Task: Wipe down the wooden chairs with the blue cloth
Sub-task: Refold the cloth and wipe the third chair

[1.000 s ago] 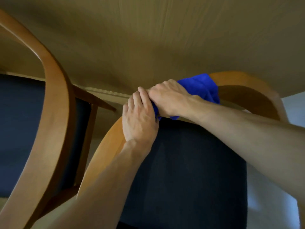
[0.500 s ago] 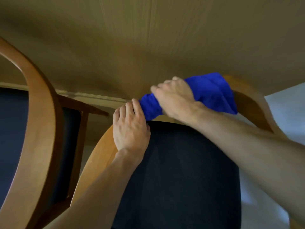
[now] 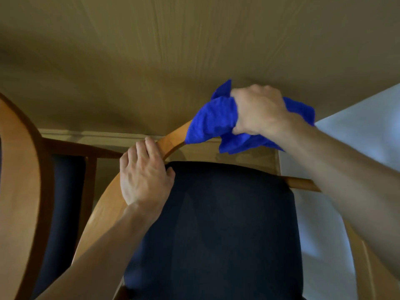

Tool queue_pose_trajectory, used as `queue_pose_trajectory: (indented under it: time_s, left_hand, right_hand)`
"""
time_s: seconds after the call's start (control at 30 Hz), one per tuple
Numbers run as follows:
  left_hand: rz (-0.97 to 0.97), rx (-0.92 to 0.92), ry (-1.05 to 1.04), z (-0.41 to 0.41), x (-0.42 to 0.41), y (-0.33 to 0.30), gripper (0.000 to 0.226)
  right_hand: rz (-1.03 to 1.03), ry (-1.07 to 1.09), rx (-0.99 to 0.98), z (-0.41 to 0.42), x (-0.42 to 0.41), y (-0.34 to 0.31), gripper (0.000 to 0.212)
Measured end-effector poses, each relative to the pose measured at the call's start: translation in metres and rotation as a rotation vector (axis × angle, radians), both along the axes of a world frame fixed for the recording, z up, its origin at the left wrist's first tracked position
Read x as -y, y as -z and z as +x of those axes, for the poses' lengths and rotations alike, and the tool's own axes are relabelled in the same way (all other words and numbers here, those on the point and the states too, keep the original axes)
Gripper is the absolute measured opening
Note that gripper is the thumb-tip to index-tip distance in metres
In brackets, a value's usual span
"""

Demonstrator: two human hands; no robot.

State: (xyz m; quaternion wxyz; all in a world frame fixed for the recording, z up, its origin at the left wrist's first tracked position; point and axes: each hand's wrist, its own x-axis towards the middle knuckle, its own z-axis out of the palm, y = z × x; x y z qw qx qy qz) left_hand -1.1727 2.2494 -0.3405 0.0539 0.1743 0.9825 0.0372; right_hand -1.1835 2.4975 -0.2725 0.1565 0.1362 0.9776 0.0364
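A wooden chair with a curved top rail and a dark navy seat cushion fills the lower middle of the head view. My left hand grips the left part of the curved rail, fingers wrapped over its edge. My right hand holds the bunched blue cloth and presses it around the top of the rail, further right. The cloth hides the rail's crest beneath it.
A second wooden chair with a dark cushion stands close on the left. The wooden table top spreads across the upper frame, just beyond both chair backs. A pale floor or wall area shows at the right.
My right hand has slid the blue cloth along the curved rail to the right, away from my left hand. The left hand has kept its grip on the rail.
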Motion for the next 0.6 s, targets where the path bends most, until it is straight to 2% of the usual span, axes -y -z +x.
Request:
queue_pose_trajectory:
  time_s: [0.1, 0.27, 0.33, 0.4, 0.47, 0.53, 0.6]
  left_hand:
    - [-0.010, 0.001, -0.008, 0.000, -0.002, -0.003, 0.073]
    - [-0.008, -0.030, 0.011, 0.002, -0.002, -0.002, 0.071]
    - [-0.015, -0.038, 0.029, 0.001, -0.002, -0.003, 0.081]
    - [-0.038, -0.045, 0.107, 0.004, -0.002, -0.005, 0.096]
    - [-0.033, -0.043, 0.264, 0.009, -0.009, -0.006, 0.102]
    - [0.055, -0.022, 0.316, 0.010, -0.034, -0.009, 0.102]
    - [0.162, 0.022, 0.319, 0.006, -0.067, -0.017, 0.105]
  right_hand:
    - [0.048, -0.212, -0.067, -0.009, 0.027, 0.013, 0.032]
    - [-0.003, -0.317, -0.135, -0.007, 0.035, 0.017, 0.032]
    - [-0.037, -0.234, -0.126, 0.007, 0.007, 0.009, 0.043]
    - [-0.138, 0.038, -0.095, 0.026, -0.033, 0.000, 0.060]
    - [-0.150, 0.254, -0.057, 0.043, -0.055, -0.004, 0.072]
    - [-0.104, 0.258, -0.096, 0.047, -0.055, 0.007, 0.075]
    - [-0.159, 0.152, -0.205, 0.047, -0.048, 0.016, 0.076]
